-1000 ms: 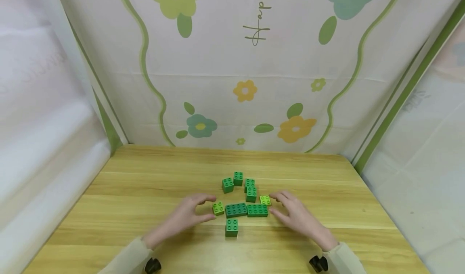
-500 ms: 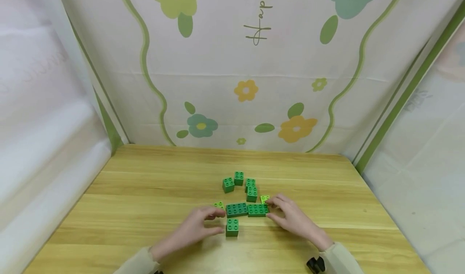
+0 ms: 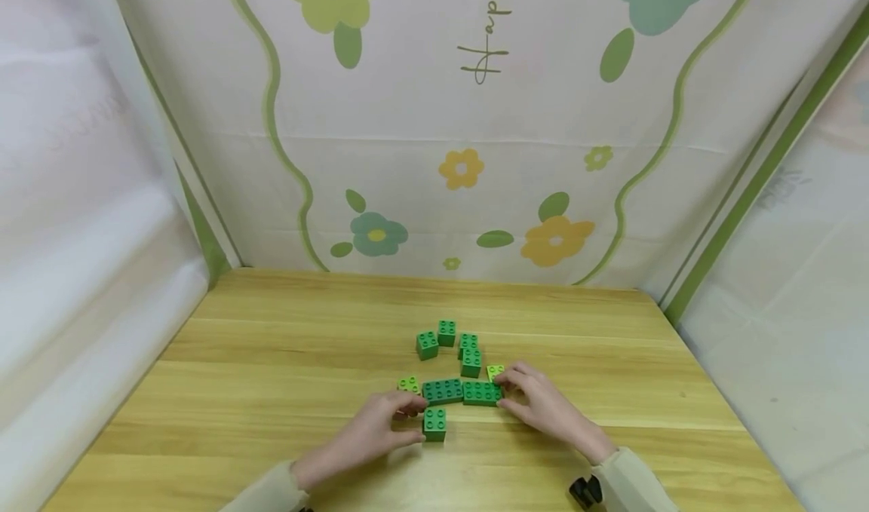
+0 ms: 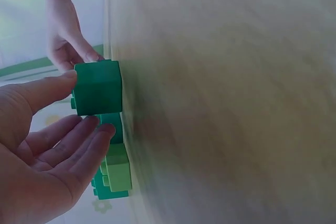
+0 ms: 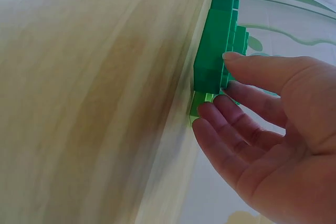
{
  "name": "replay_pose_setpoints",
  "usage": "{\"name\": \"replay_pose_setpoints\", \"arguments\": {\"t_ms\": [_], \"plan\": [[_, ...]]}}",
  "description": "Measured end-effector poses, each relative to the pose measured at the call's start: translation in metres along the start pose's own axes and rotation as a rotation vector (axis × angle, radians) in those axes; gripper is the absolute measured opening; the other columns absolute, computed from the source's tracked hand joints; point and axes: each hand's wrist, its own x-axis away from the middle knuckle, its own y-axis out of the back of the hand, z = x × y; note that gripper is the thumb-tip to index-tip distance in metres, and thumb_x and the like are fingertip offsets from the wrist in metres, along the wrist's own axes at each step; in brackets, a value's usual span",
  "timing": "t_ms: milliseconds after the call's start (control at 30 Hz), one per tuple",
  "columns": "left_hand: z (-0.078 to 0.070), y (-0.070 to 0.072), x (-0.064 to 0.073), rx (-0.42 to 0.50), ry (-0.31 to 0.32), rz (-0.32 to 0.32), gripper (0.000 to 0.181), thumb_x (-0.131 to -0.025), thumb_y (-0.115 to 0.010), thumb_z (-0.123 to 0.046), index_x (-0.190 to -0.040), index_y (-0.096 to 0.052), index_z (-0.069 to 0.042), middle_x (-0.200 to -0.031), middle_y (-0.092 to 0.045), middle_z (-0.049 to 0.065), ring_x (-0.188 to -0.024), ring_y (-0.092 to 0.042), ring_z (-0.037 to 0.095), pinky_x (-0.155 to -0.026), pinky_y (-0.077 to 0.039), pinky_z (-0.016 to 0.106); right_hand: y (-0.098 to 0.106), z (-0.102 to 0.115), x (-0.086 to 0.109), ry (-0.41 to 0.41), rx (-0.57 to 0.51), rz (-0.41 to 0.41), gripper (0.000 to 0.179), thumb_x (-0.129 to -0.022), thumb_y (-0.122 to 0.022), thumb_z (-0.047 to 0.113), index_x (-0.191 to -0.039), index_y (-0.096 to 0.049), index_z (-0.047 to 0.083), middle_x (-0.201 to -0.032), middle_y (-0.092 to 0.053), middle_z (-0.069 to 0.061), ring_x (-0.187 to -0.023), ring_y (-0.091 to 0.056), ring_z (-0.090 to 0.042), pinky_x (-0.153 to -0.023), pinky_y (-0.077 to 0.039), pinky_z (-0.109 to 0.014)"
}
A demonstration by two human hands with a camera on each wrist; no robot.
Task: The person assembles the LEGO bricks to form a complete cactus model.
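My left hand [image 3: 373,427] is beside the near square green brick [image 3: 434,425], thumb and fingers spread apart at its left side. In the left wrist view the thumb tip meets one edge of this brick [image 4: 98,88], and the fingertips lie close past another side. My right hand [image 3: 543,403] reaches to the right end of a long green brick [image 3: 480,393], its thumb parted from the loosely bent fingers. Its thumb tip overlaps the studs of the long brick [image 5: 212,51] in the right wrist view. A darker long brick [image 3: 442,392] adjoins on the left.
Lime bricks lie near each hand: the left lime brick [image 3: 409,384] and the right lime brick [image 3: 495,372], partly covered by fingers. Farther back are several square green bricks [image 3: 471,363] on the wooden table [image 3: 305,331]. A flowered cloth [image 3: 407,120] hangs behind.
My left hand has moved right and nearer to me, from the left lime brick to the near square brick. The right hand has shifted slightly left to the long brick's end.
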Motion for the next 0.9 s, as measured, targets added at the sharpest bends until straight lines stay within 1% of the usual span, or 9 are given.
{"name": "replay_pose_setpoints", "arguments": {"t_ms": [200, 333, 633, 800, 900], "plan": [[0.005, -0.005, -0.002, -0.027, -0.003, -0.016, 0.038, -0.084, -0.078, -0.016, -0.116, -0.067, -0.001, -0.108, -0.073, 0.008, -0.096, -0.069, 0.021, -0.084, -0.06, 0.026, -0.001, -0.004, 0.001, 0.018, -0.014, -0.003, 0.025, -0.085, -0.076, 0.009, -0.108, -0.067, 0.004, -0.105, -0.064, -0.004, -0.092, -0.063, -0.016, -0.08, -0.059, -0.025], [0.006, -0.006, -0.003, -0.025, -0.008, -0.023, 0.036, -0.084, -0.078, -0.015, -0.115, -0.068, -0.002, -0.107, -0.073, 0.008, -0.094, -0.069, 0.02, -0.083, -0.06, 0.025, 0.002, -0.004, 0.003, 0.03, -0.017, 0.004, 0.025, -0.083, -0.077, 0.007, -0.106, -0.067, 0.003, -0.104, -0.064, -0.006, -0.091, -0.064, -0.018, -0.08, -0.06, -0.026], [0.005, -0.007, -0.004, -0.032, 0.003, -0.022, 0.035, -0.083, -0.078, -0.014, -0.114, -0.068, -0.001, -0.107, -0.074, 0.009, -0.095, -0.069, 0.02, -0.084, -0.06, 0.024, 0.001, 0.006, -0.002, 0.023, 0.035, 0.025, 0.033, -0.083, -0.079, 0.015, -0.112, -0.067, 0.004, -0.105, -0.067, -0.004, -0.093, -0.063, -0.015, -0.08, -0.059, -0.026], [0.005, -0.008, -0.005, -0.037, -0.011, -0.02, 0.036, -0.082, -0.079, -0.013, -0.114, -0.068, 0.0, -0.107, -0.074, 0.011, -0.094, -0.07, 0.021, -0.083, -0.06, 0.025, -0.002, 0.007, -0.004, 0.014, 0.051, 0.031, 0.033, -0.083, -0.079, 0.016, -0.112, -0.068, 0.005, -0.104, -0.066, -0.002, -0.092, -0.062, -0.012, -0.079, -0.058, -0.025], [0.006, -0.009, -0.005, -0.052, -0.016, -0.024, 0.036, -0.082, -0.079, -0.015, -0.114, -0.068, -0.001, -0.107, -0.074, 0.01, -0.094, -0.07, 0.021, -0.083, -0.06, 0.025, -0.004, 0.008, -0.005, 0.013, 0.056, 0.032, 0.033, -0.083, -0.079, 0.016, -0.112, -0.068, 0.005, -0.103, -0.066, -0.002, -0.09, -0.061, -0.01, -0.076, -0.057, -0.023]]}}
